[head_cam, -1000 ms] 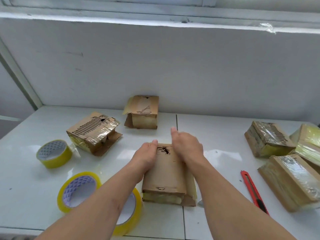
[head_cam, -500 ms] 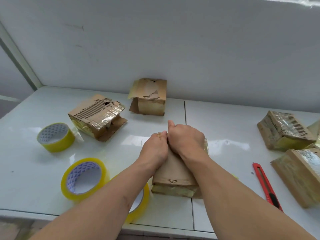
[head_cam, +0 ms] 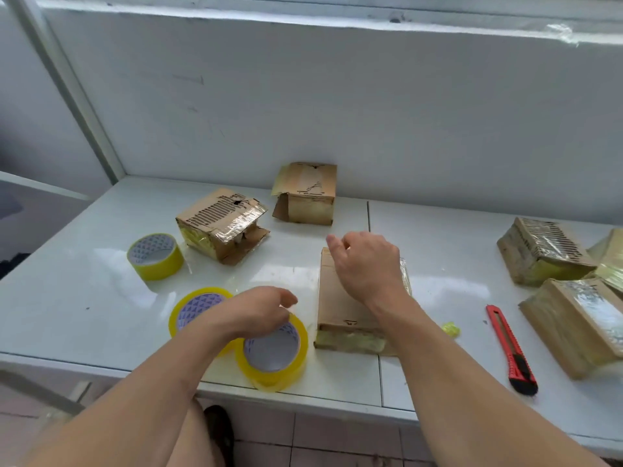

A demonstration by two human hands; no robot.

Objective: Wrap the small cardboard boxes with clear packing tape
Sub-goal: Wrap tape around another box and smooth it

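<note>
The box in hand (head_cam: 340, 298) lies flat near the table's (head_cam: 438, 257) front edge, at centre. My right hand (head_cam: 367, 267) rests on its top, fingers loosely curled, gripping nothing I can make out. My left hand (head_cam: 256, 311), at nine o'clock of the box, hovers relaxed over the nearest tape roll (head_cam: 273, 352). I judge tape pickup is the step; next, find the free end. Half a second ago both hands pressed the box together.

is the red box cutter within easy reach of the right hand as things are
Probably yes: the box cutter lies bare on the table, just right of the right hand, which hovers over the box; nothing lies between.
</note>
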